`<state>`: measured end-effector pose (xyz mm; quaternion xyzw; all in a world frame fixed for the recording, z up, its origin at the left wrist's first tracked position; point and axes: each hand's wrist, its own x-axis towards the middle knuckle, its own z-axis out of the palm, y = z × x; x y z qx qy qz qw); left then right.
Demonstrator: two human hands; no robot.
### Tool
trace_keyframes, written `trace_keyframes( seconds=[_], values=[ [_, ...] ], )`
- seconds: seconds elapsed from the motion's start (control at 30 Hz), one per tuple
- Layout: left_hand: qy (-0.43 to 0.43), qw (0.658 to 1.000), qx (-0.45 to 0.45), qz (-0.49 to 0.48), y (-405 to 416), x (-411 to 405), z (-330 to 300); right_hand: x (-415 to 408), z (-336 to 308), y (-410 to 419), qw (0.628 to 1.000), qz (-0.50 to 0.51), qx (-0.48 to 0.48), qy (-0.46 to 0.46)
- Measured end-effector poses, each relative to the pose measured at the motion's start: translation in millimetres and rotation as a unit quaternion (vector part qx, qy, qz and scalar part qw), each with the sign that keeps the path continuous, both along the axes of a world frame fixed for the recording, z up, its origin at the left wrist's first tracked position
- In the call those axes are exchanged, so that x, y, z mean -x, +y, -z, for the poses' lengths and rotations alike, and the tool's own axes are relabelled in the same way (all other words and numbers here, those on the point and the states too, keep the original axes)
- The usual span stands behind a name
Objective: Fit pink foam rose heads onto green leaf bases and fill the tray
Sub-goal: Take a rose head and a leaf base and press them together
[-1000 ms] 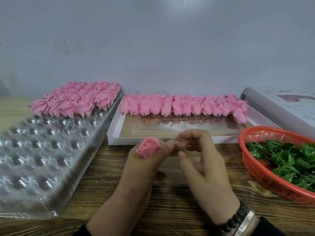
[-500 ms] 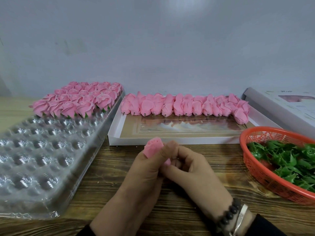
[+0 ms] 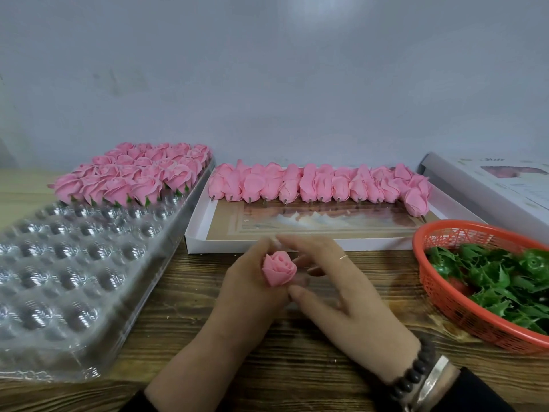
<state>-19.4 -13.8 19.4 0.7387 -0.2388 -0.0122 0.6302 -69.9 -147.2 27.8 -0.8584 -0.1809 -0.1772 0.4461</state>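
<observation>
Between the two hands, near the table's middle, sits one pink rose head (image 3: 279, 268). Left hand (image 3: 252, 289) curls round it; right hand (image 3: 335, 281) touches it with fingers loosely spread. Its base is hidden, so any leaf there can't be made out.

A pink foam rose head (image 3: 278, 269) sits upright at near centre, with finished roses (image 3: 133, 175) filling the far rows of the clear tray (image 3: 74, 281) at left, loose rose heads (image 3: 320, 182) lying in a far row, and green leaf bases (image 3: 499, 281) heaped at right.
</observation>
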Motion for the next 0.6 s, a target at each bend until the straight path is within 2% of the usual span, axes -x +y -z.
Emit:
trace_keyframes(
  seconds=[0.1,0.23,0.6],
  values=[
    [-0.027,0.997,-0.075,-0.003,1.7,-4.5,3.9,1.6,-1.6,-1.0,0.997,-0.035,0.066,0.004],
    [-0.044,0.988,-0.144,0.018,2.7,-6.4,7.8,1.8,-4.8,-2.7,0.996,-0.043,0.076,0.007],
    [-0.022,0.980,-0.182,0.073,3.4,0.1,1.7,0.0,-5.2,-6.0,0.998,-0.026,0.031,0.057]
  ],
)
